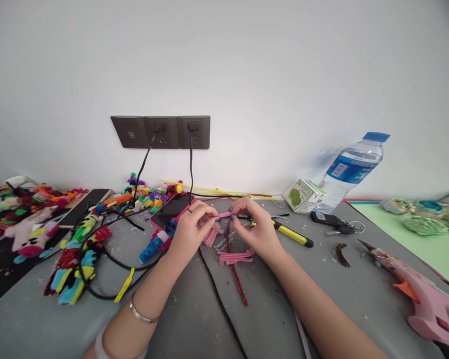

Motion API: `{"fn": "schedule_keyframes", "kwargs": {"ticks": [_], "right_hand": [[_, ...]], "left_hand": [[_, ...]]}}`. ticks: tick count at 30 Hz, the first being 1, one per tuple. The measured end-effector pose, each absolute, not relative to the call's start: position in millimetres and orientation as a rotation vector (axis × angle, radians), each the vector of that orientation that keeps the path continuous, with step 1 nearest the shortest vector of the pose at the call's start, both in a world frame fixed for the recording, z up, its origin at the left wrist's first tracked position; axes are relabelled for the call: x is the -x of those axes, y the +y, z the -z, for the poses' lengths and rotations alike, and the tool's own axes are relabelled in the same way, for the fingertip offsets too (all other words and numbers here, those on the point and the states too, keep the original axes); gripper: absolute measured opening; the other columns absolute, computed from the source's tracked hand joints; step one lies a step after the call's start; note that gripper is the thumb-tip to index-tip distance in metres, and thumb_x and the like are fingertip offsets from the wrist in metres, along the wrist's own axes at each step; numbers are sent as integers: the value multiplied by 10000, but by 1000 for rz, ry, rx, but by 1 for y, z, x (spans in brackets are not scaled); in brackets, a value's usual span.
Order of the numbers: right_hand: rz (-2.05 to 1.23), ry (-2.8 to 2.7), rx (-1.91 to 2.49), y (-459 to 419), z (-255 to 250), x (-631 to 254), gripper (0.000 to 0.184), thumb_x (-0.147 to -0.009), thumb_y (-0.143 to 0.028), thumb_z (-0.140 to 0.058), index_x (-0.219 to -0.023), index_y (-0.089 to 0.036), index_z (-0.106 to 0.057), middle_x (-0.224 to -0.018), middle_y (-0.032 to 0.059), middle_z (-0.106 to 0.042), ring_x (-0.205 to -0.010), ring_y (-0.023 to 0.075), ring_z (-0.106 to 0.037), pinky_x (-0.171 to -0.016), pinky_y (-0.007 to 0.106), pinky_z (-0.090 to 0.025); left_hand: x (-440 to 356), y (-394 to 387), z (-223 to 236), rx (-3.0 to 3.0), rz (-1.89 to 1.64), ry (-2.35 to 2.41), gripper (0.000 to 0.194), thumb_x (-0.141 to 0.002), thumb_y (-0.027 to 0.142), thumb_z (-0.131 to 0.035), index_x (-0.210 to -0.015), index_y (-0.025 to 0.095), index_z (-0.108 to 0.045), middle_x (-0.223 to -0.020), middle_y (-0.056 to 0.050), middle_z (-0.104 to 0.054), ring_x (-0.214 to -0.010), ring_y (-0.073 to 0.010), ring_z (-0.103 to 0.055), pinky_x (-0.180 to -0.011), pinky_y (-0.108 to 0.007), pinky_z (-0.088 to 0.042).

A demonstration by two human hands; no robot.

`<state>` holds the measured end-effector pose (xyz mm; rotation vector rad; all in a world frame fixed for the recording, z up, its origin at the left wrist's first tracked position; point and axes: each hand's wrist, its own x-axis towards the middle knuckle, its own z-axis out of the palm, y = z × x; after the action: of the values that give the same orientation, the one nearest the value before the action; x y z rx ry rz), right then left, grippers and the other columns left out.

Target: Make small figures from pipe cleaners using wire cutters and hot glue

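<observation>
Between my two hands a short pink pipe cleaner (224, 215) is stretched sideways, just above the grey table. My left hand (194, 224) pinches its left end, and my right hand (252, 222) pinches the other end with thumb and fingertips. A red tinsel pipe cleaner (239, 285) runs down from under the right fingertips onto the table; whether it is joined to the pink one I cannot tell. Below the hands lies a bundle of folded pink pipe cleaners (235, 257). More pink pieces (210, 235) lie partly hidden behind my left fingers.
A yellow utility knife (294, 234) lies right of my right hand, and a pink glue gun (419, 294) further right. Black cables (219, 294) cross the table. Colourful pipe-cleaner figures (75, 254) crowd the left. A water bottle (353, 167) leans near a juice carton (302, 196).
</observation>
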<state>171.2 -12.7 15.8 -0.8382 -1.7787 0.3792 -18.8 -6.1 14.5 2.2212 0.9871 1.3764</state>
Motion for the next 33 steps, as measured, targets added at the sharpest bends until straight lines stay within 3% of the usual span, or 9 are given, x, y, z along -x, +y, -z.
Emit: {"fn": "schedule_keyframes", "kwargs": {"ticks": [33], "right_hand": [[-389, -1792, 845, -12, -15, -171, 186, -805, -46, -523, -859, -224, -530, -823, 10, -588, -749, 152, -547, -678, 279, -448]], "left_hand": [[18, -9, -17, -2245, -1301, 1069, 96, -910, 136, -585, -971, 205, -610, -909, -19, -633, -777, -134, -596, -661, -224, -471]]}}
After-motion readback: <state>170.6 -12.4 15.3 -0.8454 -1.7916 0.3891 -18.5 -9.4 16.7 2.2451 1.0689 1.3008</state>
